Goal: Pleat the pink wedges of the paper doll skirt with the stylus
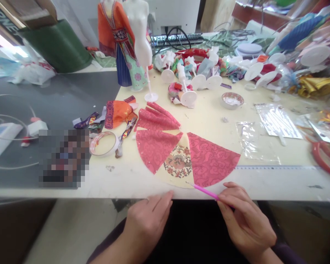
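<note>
My right hand (246, 216) pinches a slim pink pen-like tool (206, 191) between thumb and fingers. Its thin tip is over the lower edge of a cream fabric panel (178, 181) with a round floral print, close to a red panel. My left hand (148, 216) rests at the table's front edge, just below the cream panel, fingers stretched out and holding nothing. Red patterned fabric panels (214, 157) fan out on both sides of the cream one. Small pale dots run along the left red panel's (154, 146) edge. Behind it lies a folded red piece (156, 117).
Left of the fabric are a tape roll (103, 143) and an orange doll garment (119, 114). A dressed doll form (115, 40) and a white mannequin (141, 36) stand behind. A small bowl (233, 100), plastic bags (277, 121) and red-handled scissors (323, 157) lie right.
</note>
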### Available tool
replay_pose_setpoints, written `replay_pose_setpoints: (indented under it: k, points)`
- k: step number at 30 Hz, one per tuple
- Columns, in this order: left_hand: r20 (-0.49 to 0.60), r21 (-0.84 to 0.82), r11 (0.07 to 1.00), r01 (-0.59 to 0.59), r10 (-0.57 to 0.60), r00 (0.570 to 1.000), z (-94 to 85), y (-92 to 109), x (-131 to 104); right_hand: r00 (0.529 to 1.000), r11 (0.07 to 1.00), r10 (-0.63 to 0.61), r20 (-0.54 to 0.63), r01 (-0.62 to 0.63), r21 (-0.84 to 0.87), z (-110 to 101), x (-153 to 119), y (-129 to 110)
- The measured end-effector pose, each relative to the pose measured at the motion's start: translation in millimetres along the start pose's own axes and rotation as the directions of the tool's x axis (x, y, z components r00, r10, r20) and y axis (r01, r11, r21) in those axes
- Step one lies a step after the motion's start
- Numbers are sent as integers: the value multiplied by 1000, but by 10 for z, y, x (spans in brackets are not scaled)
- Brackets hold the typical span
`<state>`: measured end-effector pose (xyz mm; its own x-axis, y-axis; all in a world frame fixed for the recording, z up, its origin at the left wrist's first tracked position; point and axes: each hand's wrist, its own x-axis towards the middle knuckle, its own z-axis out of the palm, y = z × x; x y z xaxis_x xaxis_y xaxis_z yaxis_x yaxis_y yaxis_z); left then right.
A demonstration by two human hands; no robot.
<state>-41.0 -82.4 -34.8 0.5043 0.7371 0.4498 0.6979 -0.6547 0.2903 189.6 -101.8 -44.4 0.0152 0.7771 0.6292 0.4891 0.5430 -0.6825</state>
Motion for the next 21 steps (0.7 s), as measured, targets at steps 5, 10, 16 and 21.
replay_pose_setpoints:
  k: [5,10,16,21]
  points:
    - [47,144,984,-105,100,994,10,-12,-20,1000,1000,3,-3,-3,-2,-7,9,1]
    - [73,181,971,-157,146,987,42,-45,-62,1000,1000,6,-4,-6,6,-13,-4,7]
    - [35,158,968,-196,193,981,90,-80,-86,1000,1000,6,-8,-6,4,-4,-6,13]
    - [-21,106,976,-191,194,981,158,-87,-102,1000,1000,17,-11,-17,-3,-1,-8,6]
